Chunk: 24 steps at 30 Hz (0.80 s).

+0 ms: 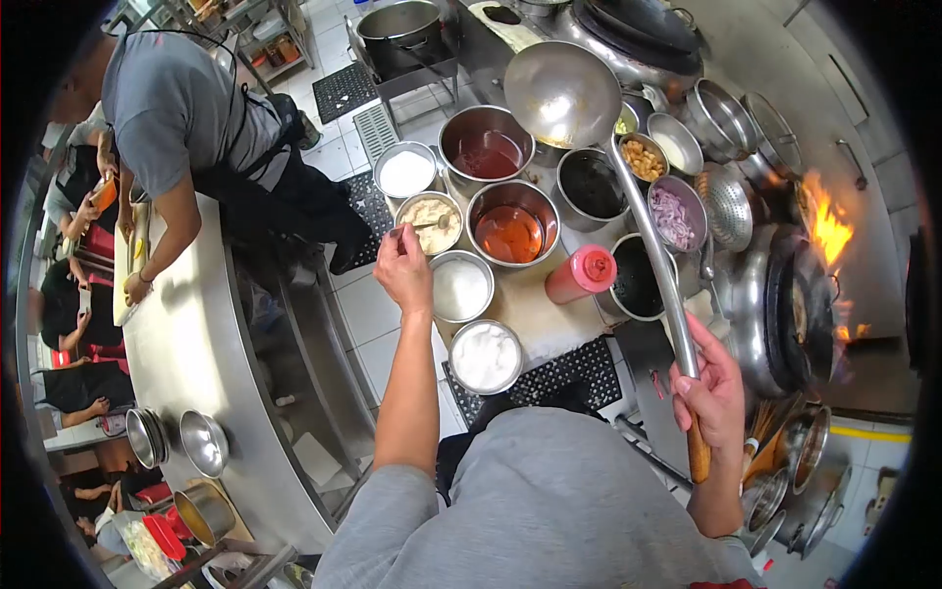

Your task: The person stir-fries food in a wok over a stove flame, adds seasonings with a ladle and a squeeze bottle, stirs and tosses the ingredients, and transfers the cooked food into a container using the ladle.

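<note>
My left hand is closed on a small spoon. The spoon reaches into a bowl of pale beige, grainy seasoning. My right hand grips the long handle of a ladle with a wooden end. The ladle's wide metal bowl hangs over the far side of the pots. Near my left hand stand a bowl of white granules, a bowl of coarser white powder and a pot of orange-red liquid. A red squeeze bottle stands between my hands.
Flames rise behind a wok burner at the right. Dark sauce pots, a bowl of sliced onion and a perforated strainer line that side. At the left, a person in a grey shirt leans over a steel counter.
</note>
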Available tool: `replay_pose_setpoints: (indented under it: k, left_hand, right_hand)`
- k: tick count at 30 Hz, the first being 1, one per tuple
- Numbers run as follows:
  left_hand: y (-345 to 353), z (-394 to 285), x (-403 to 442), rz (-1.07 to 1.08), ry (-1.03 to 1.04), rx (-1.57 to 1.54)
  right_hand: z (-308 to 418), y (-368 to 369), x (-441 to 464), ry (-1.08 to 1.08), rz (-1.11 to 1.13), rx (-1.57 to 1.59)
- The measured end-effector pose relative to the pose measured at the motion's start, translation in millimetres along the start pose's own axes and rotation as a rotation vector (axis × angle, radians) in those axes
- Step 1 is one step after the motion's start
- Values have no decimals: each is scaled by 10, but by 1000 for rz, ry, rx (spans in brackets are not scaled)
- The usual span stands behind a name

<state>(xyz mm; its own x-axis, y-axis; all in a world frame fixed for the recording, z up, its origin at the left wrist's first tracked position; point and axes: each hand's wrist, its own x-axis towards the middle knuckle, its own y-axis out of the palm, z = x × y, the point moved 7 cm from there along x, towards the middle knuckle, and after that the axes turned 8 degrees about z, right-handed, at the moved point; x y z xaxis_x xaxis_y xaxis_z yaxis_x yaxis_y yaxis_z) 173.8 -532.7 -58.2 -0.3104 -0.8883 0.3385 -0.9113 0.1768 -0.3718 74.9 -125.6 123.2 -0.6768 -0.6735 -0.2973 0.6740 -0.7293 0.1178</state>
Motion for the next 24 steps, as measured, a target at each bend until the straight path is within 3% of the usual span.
replay_pose_setpoints:
  k: [9, 21, 24]
  left_hand:
    - [75, 530, -4, -16, -216, -342]
    - [67, 551, 6, -7, -240, -252]
    - [47, 688, 9, -39, -348, -406]
  right_hand:
    - [-14, 119, -70, 18, -11, 16]
    - [-112, 253, -39, 90, 60, 14]
    - [-145, 258, -33, 96, 77, 26]
